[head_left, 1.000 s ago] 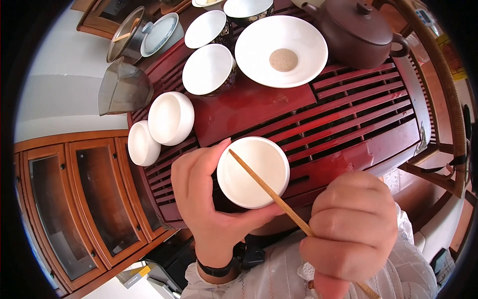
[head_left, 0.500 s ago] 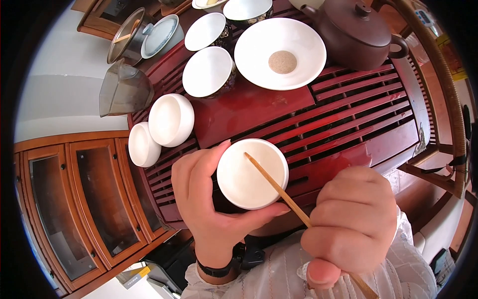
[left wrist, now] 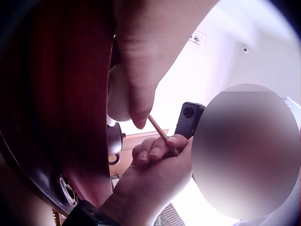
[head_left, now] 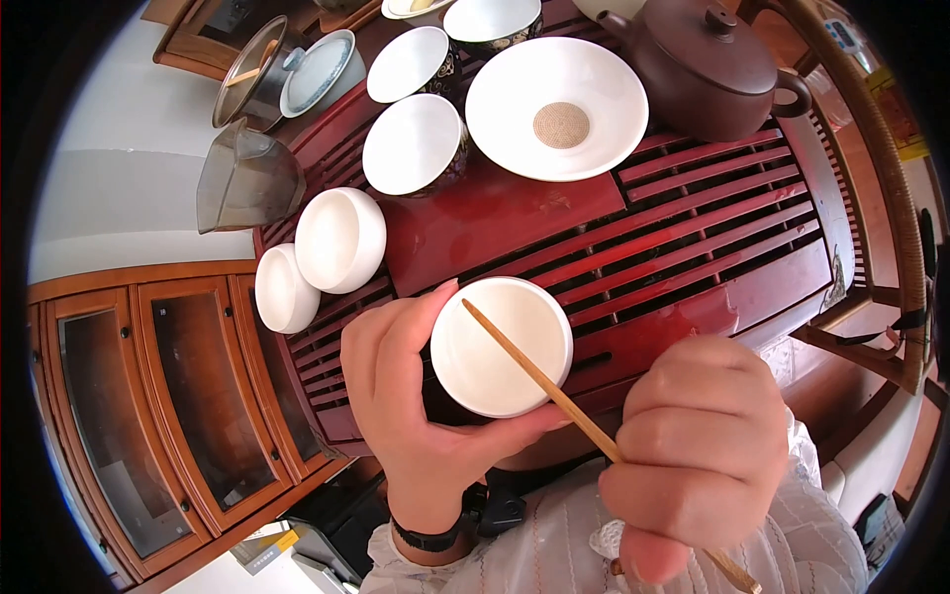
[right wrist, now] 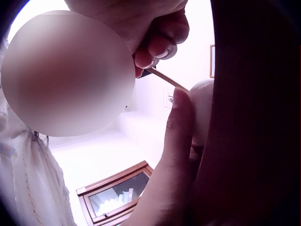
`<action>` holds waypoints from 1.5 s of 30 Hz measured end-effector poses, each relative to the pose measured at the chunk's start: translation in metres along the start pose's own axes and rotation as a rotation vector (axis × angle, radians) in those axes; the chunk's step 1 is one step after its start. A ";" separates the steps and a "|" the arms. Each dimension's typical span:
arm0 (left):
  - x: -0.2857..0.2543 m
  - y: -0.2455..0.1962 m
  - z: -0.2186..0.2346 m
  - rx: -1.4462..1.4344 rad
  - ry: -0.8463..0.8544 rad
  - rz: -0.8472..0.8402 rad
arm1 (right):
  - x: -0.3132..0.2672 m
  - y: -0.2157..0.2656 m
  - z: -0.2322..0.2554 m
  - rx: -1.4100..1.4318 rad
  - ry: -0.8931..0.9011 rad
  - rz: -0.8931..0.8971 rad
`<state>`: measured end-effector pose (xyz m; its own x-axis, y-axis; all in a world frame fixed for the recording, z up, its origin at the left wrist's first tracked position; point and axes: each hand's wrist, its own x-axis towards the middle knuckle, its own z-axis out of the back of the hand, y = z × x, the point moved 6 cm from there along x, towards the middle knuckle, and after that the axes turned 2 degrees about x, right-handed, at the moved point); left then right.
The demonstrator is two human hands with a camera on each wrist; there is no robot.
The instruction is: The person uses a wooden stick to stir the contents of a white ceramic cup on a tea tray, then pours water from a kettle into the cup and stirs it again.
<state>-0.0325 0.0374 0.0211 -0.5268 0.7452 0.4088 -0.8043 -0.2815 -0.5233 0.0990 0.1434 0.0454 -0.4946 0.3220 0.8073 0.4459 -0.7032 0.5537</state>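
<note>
In the head view my left hand (head_left: 396, 371) holds a small white cup (head_left: 485, 371) at the tray's near edge, thumb and fingers curved round its sides and its mouth facing up. My right hand (head_left: 698, 445) grips a thin wooden stick (head_left: 579, 421) in its fist. The stick slants across the cup's near rim, and its tip lies over the inside, near the upper left wall. The stick's other end comes out below the fist. Both wrist views show the stick, in the left wrist view (left wrist: 157, 126) and right wrist view (right wrist: 167, 80), running from the fist to the cup.
A dark red slatted tea tray (head_left: 495, 223) lies ahead. Two white cups (head_left: 341, 241) stand at its left, near a glass pitcher (head_left: 247, 178). Behind are dark patterned cups (head_left: 414, 144), a wide white bowl with a strainer (head_left: 604, 89) and a brown teapot (head_left: 708, 74).
The stick's tip moved from the cup's upper left towards its middle, then back to the upper left. My right fist and thumb shifted slightly with it. The left hand and cup stayed nearly still.
</note>
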 end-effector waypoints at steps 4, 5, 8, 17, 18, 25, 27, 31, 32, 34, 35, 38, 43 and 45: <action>-0.001 0.001 -0.001 0.016 -0.008 0.014 | 0.000 -0.005 -0.001 0.067 0.098 -0.014; 0.000 0.000 0.000 0.015 0.001 0.004 | 0.000 -0.003 0.000 0.073 0.082 0.030; 0.001 0.000 0.001 0.017 0.014 -0.001 | 0.000 -0.003 0.000 0.067 0.088 0.039; 0.000 -0.001 0.000 0.027 0.005 -0.016 | 0.001 -0.005 0.002 0.048 0.103 0.033; 0.000 -0.001 0.001 0.021 0.021 -0.021 | 0.000 -0.003 0.003 0.040 0.098 0.092; 0.000 0.000 0.001 0.029 0.037 -0.033 | -0.009 -0.001 0.010 0.084 0.005 0.251; -0.002 0.003 0.000 0.103 0.047 -0.054 | -0.001 -0.001 0.008 0.021 0.043 0.040; -0.002 0.003 0.000 0.094 0.050 -0.043 | 0.002 -0.002 0.007 0.072 -0.018 0.175; -0.002 0.003 0.000 0.097 0.049 -0.041 | 0.009 0.000 0.009 0.073 0.037 0.217; -0.002 0.003 0.000 0.101 0.048 -0.038 | 0.008 0.001 0.007 0.075 0.093 0.259; -0.002 0.003 0.000 0.093 0.045 -0.037 | 0.003 -0.002 0.005 0.063 0.050 0.255; -0.003 0.004 0.000 0.085 0.040 -0.034 | 0.004 0.001 0.005 0.063 0.006 0.237; -0.003 0.005 0.000 0.090 0.045 -0.035 | -0.001 -0.001 0.002 0.065 0.059 0.088; -0.003 0.006 0.000 0.080 0.047 -0.041 | 0.000 -0.002 0.001 0.042 0.098 0.082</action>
<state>-0.0353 0.0338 0.0166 -0.4812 0.7838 0.3925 -0.8451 -0.2960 -0.4451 0.0989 0.1454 0.0440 -0.5248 0.1991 0.8276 0.5180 -0.6968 0.4961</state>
